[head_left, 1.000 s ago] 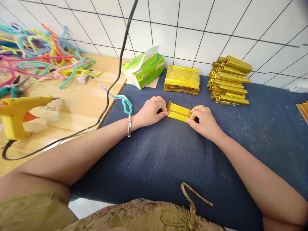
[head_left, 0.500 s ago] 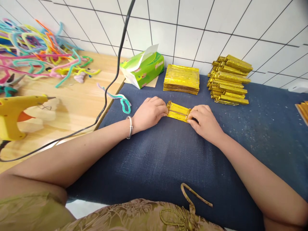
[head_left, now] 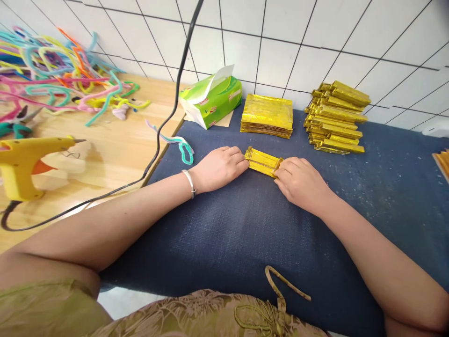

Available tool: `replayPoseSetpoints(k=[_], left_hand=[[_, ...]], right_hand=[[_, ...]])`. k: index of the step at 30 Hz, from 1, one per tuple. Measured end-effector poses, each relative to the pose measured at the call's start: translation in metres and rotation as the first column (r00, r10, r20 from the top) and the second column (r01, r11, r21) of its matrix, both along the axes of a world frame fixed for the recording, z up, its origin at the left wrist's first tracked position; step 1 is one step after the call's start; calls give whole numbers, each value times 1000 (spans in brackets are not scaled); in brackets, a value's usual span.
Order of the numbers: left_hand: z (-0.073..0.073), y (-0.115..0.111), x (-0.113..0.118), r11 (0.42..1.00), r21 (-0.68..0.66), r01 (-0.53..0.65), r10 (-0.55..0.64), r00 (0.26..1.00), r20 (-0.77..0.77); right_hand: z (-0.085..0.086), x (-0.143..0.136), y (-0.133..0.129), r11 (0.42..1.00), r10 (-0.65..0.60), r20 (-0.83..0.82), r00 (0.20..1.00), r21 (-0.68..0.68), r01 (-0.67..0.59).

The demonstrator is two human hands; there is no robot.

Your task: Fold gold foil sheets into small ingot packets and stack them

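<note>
A sheet of gold foil paper (head_left: pixel 263 162), its ends folded up, lies on the dark blue cloth between my hands. My left hand (head_left: pixel 224 167) grips its left end with the fingers bent together. At the right end, my right hand (head_left: pixel 298 181) has its fingers closed on the folded edge; the thumb is partly hidden. Behind the sheet stands a neat stack of flat gold foil sheets (head_left: pixel 267 113). To the right of that stack, several narrow folded gold foil strips (head_left: pixel 336 118) are piled up.
A green tissue pack (head_left: pixel 220 100) stands by the tiled wall. On the wooden table at left lie a yellow glue gun (head_left: pixel 24 159), pliers (head_left: pixel 21 122) and tangled pipe cleaners (head_left: pixel 52 61). A black cable (head_left: pixel 177 93) hangs across the left side. A bent pipe cleaner (head_left: pixel 185 150) rests on the cloth.
The fingers of my right hand have curled further over the right end of the gold sheet. Both hands still hold it, and the whole view has shifted slightly.
</note>
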State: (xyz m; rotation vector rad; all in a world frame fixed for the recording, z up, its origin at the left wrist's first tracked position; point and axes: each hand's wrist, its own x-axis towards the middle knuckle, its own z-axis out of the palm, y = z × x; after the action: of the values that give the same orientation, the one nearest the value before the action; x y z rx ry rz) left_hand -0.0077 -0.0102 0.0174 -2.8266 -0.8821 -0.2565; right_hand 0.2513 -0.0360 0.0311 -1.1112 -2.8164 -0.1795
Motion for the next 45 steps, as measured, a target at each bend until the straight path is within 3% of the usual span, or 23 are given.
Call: replayPoseSetpoints(k=[8, 13, 21, 25, 30, 37, 45], left_hand=[[-14, 15, -3, 990, -139, -4, 39, 967, 252], [-13, 11, -4, 987, -160, 18, 21, 971, 240], [-11, 7, -7, 988, -150, 32, 5, 970, 241], [-13, 4, -5, 982, -190, 2, 59, 948, 312], [-5, -1, -6, 957, -282, 73, 21, 949, 316], [10, -11, -6, 909, -415, 22, 108, 951, 289], [1, -6, 0, 875, -480, -65, 281, 875, 394]], right_hand=[[-8, -1, 0, 998, -59, 0, 998, 36, 59], [-12, 0, 3, 997, -64, -35, 997, 35, 65], [-15, 4, 8, 993, -97, -206, 974, -83, 81], [-13, 1, 7, 988, -123, -232, 965, -116, 98], [-2, 2, 8, 972, -101, -284, 953, -232, 34], [10, 6, 9, 871, -301, -292, 908, -472, 136], [3, 2, 8, 848, -409, -300, 862, -473, 237]])
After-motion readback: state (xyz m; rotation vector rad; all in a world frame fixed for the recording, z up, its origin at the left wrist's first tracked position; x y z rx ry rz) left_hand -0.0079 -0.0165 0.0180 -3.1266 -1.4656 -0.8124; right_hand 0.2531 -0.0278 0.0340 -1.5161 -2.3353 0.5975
